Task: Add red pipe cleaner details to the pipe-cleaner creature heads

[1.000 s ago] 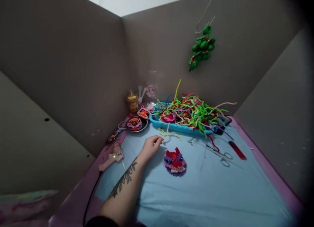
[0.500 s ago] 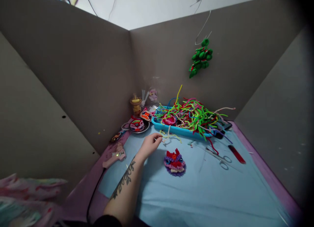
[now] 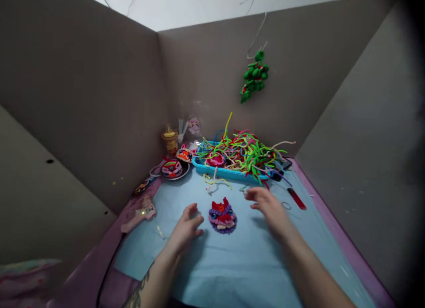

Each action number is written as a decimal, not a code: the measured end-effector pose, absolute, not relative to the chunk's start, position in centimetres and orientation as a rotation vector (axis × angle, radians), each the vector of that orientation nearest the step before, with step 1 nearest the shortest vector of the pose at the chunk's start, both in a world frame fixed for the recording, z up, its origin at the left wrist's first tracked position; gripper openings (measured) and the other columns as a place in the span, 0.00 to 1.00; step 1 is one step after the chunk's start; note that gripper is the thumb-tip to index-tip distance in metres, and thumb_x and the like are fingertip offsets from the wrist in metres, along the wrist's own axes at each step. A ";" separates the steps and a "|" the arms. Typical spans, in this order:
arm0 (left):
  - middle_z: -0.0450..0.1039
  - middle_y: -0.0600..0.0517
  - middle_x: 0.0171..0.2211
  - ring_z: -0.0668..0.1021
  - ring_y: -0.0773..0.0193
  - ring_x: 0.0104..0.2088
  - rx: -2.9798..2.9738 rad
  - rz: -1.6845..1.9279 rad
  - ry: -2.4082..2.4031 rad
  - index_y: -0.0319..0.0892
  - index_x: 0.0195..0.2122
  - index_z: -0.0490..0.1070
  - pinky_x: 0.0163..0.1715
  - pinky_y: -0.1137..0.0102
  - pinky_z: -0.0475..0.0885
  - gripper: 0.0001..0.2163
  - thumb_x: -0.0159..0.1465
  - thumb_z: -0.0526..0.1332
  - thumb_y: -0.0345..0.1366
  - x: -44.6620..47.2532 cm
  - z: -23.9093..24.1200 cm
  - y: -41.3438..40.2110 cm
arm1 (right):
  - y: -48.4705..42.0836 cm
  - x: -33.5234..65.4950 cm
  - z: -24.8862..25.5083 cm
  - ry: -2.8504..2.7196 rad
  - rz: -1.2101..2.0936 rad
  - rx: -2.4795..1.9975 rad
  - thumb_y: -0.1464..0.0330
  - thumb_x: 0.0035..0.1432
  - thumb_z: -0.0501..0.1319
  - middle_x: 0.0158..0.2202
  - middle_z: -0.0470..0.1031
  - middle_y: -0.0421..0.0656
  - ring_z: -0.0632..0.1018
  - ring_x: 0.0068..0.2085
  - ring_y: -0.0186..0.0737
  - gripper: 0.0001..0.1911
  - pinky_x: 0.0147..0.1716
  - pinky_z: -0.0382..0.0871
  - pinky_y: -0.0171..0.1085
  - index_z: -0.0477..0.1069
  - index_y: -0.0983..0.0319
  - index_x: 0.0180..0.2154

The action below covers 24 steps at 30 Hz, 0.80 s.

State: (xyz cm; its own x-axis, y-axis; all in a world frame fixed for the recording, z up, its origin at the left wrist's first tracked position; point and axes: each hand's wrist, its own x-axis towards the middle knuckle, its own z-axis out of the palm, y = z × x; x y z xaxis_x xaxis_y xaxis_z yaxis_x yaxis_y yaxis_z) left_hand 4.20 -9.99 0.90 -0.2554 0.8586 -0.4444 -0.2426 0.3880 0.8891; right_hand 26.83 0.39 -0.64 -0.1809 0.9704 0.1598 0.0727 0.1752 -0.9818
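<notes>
Red-and-purple fuzzy creature head (image 3: 222,216) is sitting on the blue-covered tabletop (image 3: 244,263), and going by the head view, nobody's holding it. It's lying right between the two hands, ears pointing away from the person and the pale mouth strip facing back toward them.

Left hand (image 3: 186,228) is hovering just beside it on the left, fingers spreading fairly wide and curling a bit toward the piece. They're coming close to its edge, but I'm seeing a thin strip of blue between, so not touching. Nothing's showing in that grip.

Right hand (image 3: 270,210) is hanging on the other side, a bit blurry, fingers curving loosely with a gap from the thumb. Those fingertips are pointing in from farther up and to the right, and they're leaving a bigger gap than the left ones. I'm not spotting anything in there either.

Behind the head, a couple of loose yellow and pale stems (image 3: 223,181) are lying in front of a blue tray (image 3: 229,172) that's overflowing with bright fuzzy stems (image 3: 255,155). A pink glue gun (image 3: 139,217) is resting over on the left, its light glowing green. Past the right hand, a scissor ring (image 3: 290,206) is peeking out, with a flat red tool (image 3: 296,199) lying near it.
</notes>
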 end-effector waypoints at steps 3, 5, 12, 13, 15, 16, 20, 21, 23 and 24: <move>0.55 0.45 0.60 0.73 0.54 0.49 0.364 1.173 1.366 0.49 0.52 0.61 0.36 0.63 0.70 0.22 0.56 0.62 0.37 4.7 1.7 -10.2 | 0.5 26.1 -2.7 -1.424 1.210 -1.238 0.70 0.47 0.63 0.41 0.74 0.43 0.73 0.46 0.48 0.12 0.51 0.64 0.51 0.71 0.57 0.37; 0.59 0.46 0.57 0.75 0.56 0.46 0.272 1.138 1.310 0.49 0.51 0.61 0.37 0.61 0.70 0.22 0.55 0.63 0.36 4.9 2.2 -9.8 | 0.6 25.4 -3.9 -1.375 1.313 -1.287 0.74 0.41 0.60 0.43 0.74 0.42 0.73 0.49 0.48 0.17 0.54 0.60 0.51 0.70 0.57 0.37; 0.71 0.49 0.43 0.78 0.62 0.38 0.082 1.085 1.063 0.44 0.42 0.65 0.33 0.68 0.71 0.10 0.59 0.61 0.33 5.0 2.0 -7.4 | 0.2 25.2 -4.4 -1.296 1.497 -1.118 0.76 0.38 0.58 0.42 0.74 0.42 0.72 0.49 0.45 0.20 0.53 0.61 0.46 0.69 0.59 0.38; 0.72 0.48 0.41 0.78 0.64 0.37 0.090 1.090 1.041 0.42 0.41 0.66 0.33 0.70 0.71 0.09 0.59 0.61 0.31 5.2 1.8 -7.0 | 0.2 25.2 -4.2 -1.277 1.507 -1.099 0.75 0.38 0.58 0.41 0.74 0.42 0.73 0.47 0.45 0.20 0.52 0.62 0.46 0.69 0.60 0.38; 0.75 0.47 0.36 0.78 0.67 0.33 0.153 1.089 0.981 0.37 0.38 0.69 0.33 0.74 0.70 0.07 0.58 0.61 0.26 5.7 1.2 -6.2 | 0.2 25.2 -4.0 -1.232 1.528 -1.067 0.75 0.38 0.59 0.40 0.75 0.42 0.74 0.45 0.44 0.20 0.49 0.64 0.45 0.68 0.60 0.39; 0.75 0.47 0.34 0.78 0.68 0.31 0.203 1.082 0.937 0.35 0.38 0.71 0.33 0.76 0.70 0.07 0.57 0.61 0.24 6.1 0.9 -5.8 | 0.2 25.2 -3.9 -1.209 1.534 -1.063 0.75 0.38 0.59 0.39 0.75 0.42 0.74 0.44 0.44 0.20 0.49 0.64 0.45 0.68 0.60 0.39; 0.77 0.45 0.34 0.78 0.66 0.33 0.447 1.075 0.795 0.32 0.38 0.75 0.40 0.74 0.69 0.10 0.54 0.65 0.24 7.9 0.0 -4.8 | 0.3 25.0 -4.3 -1.133 1.529 -1.048 0.74 0.38 0.60 0.43 0.73 0.43 0.74 0.44 0.43 0.22 0.46 0.66 0.43 0.66 0.59 0.40; 0.78 0.44 0.35 0.78 0.64 0.35 0.485 1.082 0.794 0.32 0.38 0.75 0.42 0.72 0.69 0.10 0.54 0.65 0.25 8.3 -0.2 -4.7 | 0.3 25.0 -4.5 -1.116 1.532 -1.038 0.74 0.38 0.60 0.45 0.72 0.43 0.74 0.44 0.42 0.23 0.45 0.67 0.43 0.65 0.59 0.41; 0.78 0.42 0.37 0.78 0.60 0.38 0.509 1.090 0.811 0.33 0.39 0.75 0.46 0.68 0.68 0.10 0.55 0.66 0.28 8.9 -0.6 -4.5 | 0.3 24.9 -4.8 -1.083 1.552 -1.013 0.74 0.38 0.61 0.51 0.68 0.45 0.75 0.42 0.41 0.27 0.43 0.68 0.42 0.63 0.57 0.45; 0.78 0.42 0.37 0.78 0.59 0.38 0.501 1.093 0.821 0.33 0.39 0.75 0.46 0.66 0.68 0.10 0.55 0.65 0.29 9.0 -0.7 -4.3 | 0.3 24.8 -4.9 -1.068 1.561 -0.999 0.73 0.37 0.61 0.53 0.66 0.47 0.75 0.42 0.40 0.29 0.42 0.69 0.42 0.62 0.56 0.46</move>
State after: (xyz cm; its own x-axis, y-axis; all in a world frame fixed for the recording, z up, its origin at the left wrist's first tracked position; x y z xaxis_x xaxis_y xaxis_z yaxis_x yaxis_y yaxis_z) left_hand 8.98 -4.33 -0.70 0.2195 0.9178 -0.3309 -0.5742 0.3957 0.7167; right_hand 24.83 0.27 -4.87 -0.2028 0.9738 -0.1029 -0.2565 -0.1543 -0.9542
